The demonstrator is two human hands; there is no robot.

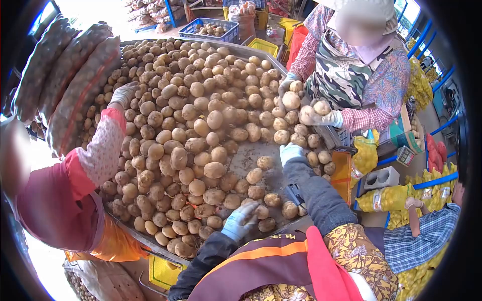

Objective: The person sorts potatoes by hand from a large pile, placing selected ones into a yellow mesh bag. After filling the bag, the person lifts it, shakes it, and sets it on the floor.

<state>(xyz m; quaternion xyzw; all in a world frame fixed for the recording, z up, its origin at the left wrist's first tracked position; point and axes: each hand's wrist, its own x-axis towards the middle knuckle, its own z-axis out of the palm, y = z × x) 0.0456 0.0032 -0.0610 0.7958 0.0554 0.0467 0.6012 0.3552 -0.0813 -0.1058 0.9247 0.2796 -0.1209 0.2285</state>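
Both my hands wear pale work gloves and reach over a broad metal sorting table [248,158] heaped with potatoes. My left hand [240,220] is low at the near edge, its fingers curled against a potato [261,212]. Farther right, my right hand [291,153] rests by the edge of the pile with its fingers stretched forward. No potato shows in it. Just beyond its fingertips lies another potato [281,136]. Several loose potatoes are spread between my two arms.
Across the table a co-worker [351,65] holds potatoes in gloved hands. Another person's gloved hand [124,94] reaches into the heap from the left. Filled mesh sacks [83,100] lean at the left edge. Behind the table stands a blue crate [210,31]; yellow net bags [384,198] lie right.
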